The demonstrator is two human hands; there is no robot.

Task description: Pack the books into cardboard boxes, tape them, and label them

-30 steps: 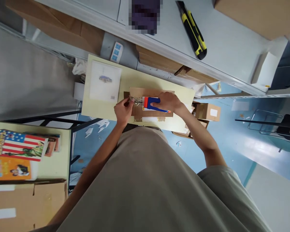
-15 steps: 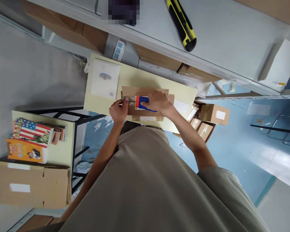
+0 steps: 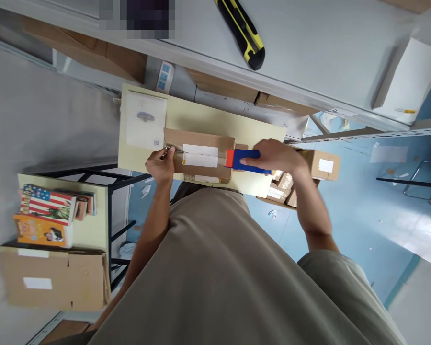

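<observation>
A long cardboard box [image 3: 204, 135] lies on the pale yellow table [image 3: 258, 127] in front of me. Its top carries a white label [image 3: 200, 156], with clear tape running along the seam. My left hand [image 3: 161, 165] grips the box's left end, thumb pressed on the taped edge and fingers curled below. In my right hand [image 3: 275, 155] is a blue tape dispenser with an orange-red front [image 3: 251, 160], held at the box's right end. Whether the dispenser touches the box I cannot tell. Another taped cardboard piece [image 3: 190, 178] shows along the box's near side.
A printed white sheet [image 3: 145, 127] lies at the table's left. Above, a grey shelf [image 3: 309, 57] holds a yellow-black utility knife [image 3: 242, 33]. Books [image 3: 48, 203] and a flattened carton [image 3: 39, 280] are at lower left. Small boxes [image 3: 282, 187] stand right of the table.
My right hand has drawn the tape dispenser rightward along the box to its right end, uncovering the label. My left hand stays at the left end. The whole view has shifted slightly.
</observation>
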